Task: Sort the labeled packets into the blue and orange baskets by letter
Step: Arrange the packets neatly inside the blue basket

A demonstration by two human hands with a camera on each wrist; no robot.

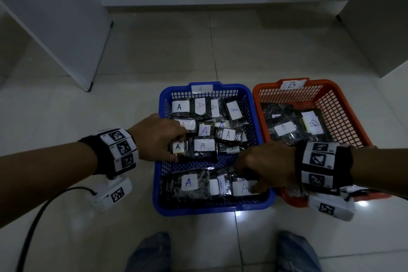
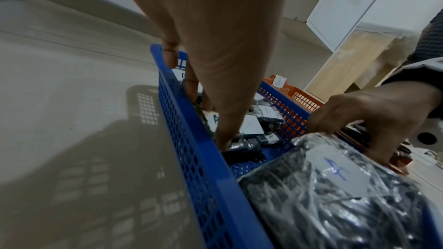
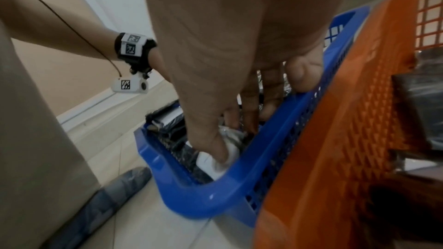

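Head view: left hand fingers pinch an A packet by the blue basket's left wall; right hand fingers grip another A packet at its near-right corner. Orange basket beside, holding B packets, on the floor.

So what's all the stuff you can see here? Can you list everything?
blue basket: one, blue, on the floor, tagged A
orange basket: one, orange, right of the blue one, tagged B
A packets: about a dozen or more, dark with white labels, in the blue basket
B packets: at least three, dark, in the orange basket
white cabinets: two, far left and far right
left hand: pinches an A packet
right hand: grips a packet at the blue basket's near right corner
knees: two, blue jeans
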